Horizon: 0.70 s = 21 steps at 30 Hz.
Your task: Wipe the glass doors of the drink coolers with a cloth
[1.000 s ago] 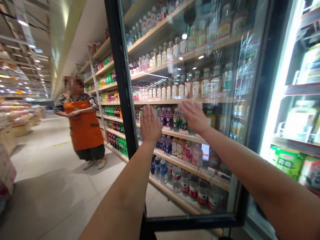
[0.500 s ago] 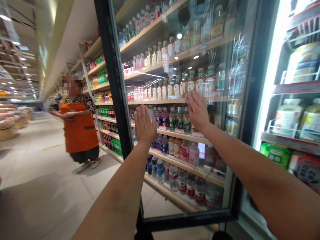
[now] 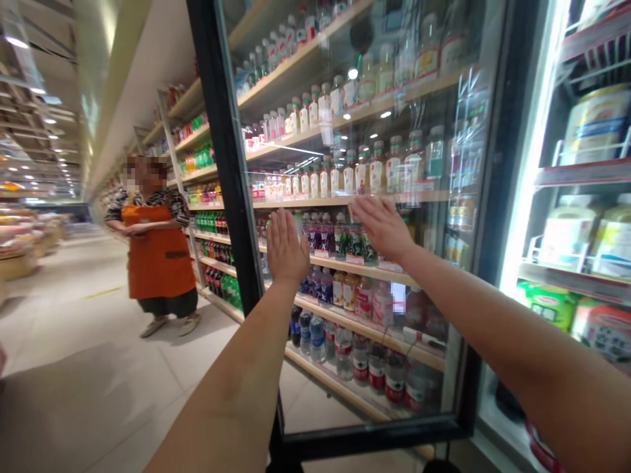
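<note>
Against the glass door (image 3: 340, 164) of a drinks cooler, two bare hands are raised, palms forward, and neither holds anything. The left hand (image 3: 288, 248) sits just beside the door's black frame (image 3: 231, 197), its fingers (image 3: 282, 226) upright and close together. The right hand (image 3: 382, 228) is nearer the middle of the door and tilted inward, with its fingers (image 3: 367, 213) slightly spread. Both palms are either flat on the glass or just off it; I cannot tell which. Behind the glass, five wooden shelves (image 3: 365, 328) are visible, packed with bottles (image 3: 318, 335) too many to count, with water along the lower levels. To the right, a lit neighbouring section shows large tubs (image 3: 599, 125) on wire racks. To the left, beyond the frame, open shelves (image 3: 207, 197) of bottled drinks line the aisle, and one person in an orange apron (image 3: 158, 253) stands on the tiled floor (image 3: 98, 322), hands together at the waist, well apart from the door.
</note>
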{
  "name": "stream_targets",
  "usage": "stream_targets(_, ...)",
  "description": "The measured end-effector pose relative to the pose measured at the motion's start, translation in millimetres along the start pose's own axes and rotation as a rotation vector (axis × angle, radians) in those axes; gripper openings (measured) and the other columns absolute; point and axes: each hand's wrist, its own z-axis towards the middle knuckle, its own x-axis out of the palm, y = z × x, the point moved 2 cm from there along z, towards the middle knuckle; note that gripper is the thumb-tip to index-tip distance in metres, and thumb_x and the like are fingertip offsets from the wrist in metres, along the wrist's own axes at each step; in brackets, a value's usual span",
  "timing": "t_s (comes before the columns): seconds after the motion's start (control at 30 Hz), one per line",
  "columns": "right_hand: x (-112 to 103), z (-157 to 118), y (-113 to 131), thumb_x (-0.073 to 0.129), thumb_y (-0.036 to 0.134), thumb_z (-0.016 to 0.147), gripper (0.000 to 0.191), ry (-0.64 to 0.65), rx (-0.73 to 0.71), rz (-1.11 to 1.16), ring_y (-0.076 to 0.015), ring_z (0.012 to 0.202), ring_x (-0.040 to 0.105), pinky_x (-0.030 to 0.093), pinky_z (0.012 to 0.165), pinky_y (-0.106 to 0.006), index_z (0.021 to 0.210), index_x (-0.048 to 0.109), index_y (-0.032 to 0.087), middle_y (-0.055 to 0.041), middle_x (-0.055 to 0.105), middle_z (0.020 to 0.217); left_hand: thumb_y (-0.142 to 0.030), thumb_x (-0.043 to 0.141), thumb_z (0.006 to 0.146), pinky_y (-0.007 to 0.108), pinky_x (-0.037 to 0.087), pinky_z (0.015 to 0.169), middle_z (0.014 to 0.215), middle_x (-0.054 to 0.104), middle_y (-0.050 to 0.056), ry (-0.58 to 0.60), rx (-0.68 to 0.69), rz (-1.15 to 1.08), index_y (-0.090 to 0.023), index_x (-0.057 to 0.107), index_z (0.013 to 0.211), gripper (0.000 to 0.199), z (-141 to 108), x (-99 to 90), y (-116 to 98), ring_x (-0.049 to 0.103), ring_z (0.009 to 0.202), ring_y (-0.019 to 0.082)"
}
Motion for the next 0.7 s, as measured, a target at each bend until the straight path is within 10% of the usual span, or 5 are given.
stream_targets(0.13,-6.9,14.1,-5.7,0.033,0.019,0.109,0.061,-0.175,0.243,-0.041,-0.0317,0.160,0.024,0.023,0.130,-0.062,0.170,0.028,0.027,-0.0059,0.036,0.170,-0.029,0.044,0.102,0.046,0.005,0.136,0.172,0.024,0.017,-0.003,0.003,0.001,-0.001,0.033,0.164,0.068,0.1,-0.9,-0.4,0.003,0.163,0.025)
stream_targets(0.3,-0.6,8.0,5.6,0.040,0.011,0.104,0.069,0.074,-0.045,-0.002,-0.0256,0.159,0.028,0.022,0.133,-0.054,0.169,0.029,0.033,0.0004,0.039,0.169,-0.029,0.043,0.103,0.047,0.003,0.136,0.173,0.021,0.019,0.015,0.001,0.008,0.001,0.031,0.164,0.069,0.4,-1.3,-1.2,0.003,0.163,0.028)
stream_targets(0.47,-6.3,10.7,-5.2,0.034,0.018,0.109,0.061,-0.202,0.288,-0.038,-0.0332,0.161,0.022,0.023,0.130,-0.061,0.169,0.030,0.024,-0.0083,0.033,0.171,-0.028,0.044,0.103,0.047,0.003,0.136,0.173,0.021,0.018,0.024,-0.007,-0.011,-0.001,0.030,0.165,0.069,0.2,-1.4,-1.5,0.003,0.164,0.027)
stream_targets(0.7,5.4,11.3,20.5,0.038,0.012,0.106,0.058,0.053,-0.033,-0.012,-0.0262,0.158,0.030,0.024,0.132,-0.053,0.163,0.044,0.023,-0.0047,0.042,0.167,-0.028,0.043,0.104,0.048,0.007,0.136,0.172,0.023,0.021,0.005,0.020,0.021,0.002,0.031,0.163,0.067,-0.6,-2.7,-2.1,0.005,0.164,0.029)
